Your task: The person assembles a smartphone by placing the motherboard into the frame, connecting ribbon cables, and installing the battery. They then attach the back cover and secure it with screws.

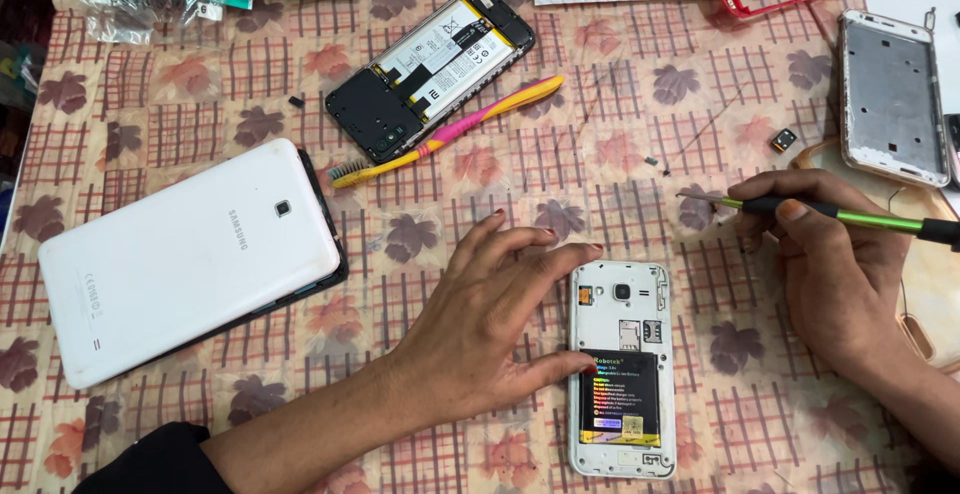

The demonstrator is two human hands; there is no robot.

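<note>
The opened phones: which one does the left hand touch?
The white phone with the black battery, under the left hand; the black one lies apart by the toothbrush.

left hand (490, 319) flat on worktop (200, 104), thumb touching white opened phone (621, 369) near front edge | right hand (835, 269) grips green-handled screwdriver (800, 212) beside it | white tablet (190, 259) left | toothbrush (450, 132) against black opened phone (430, 69) toward back edge

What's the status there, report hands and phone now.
Left hand flat, thumb on white phone with its back off. Right hand grips green screwdriver. Nothing in between.
</note>
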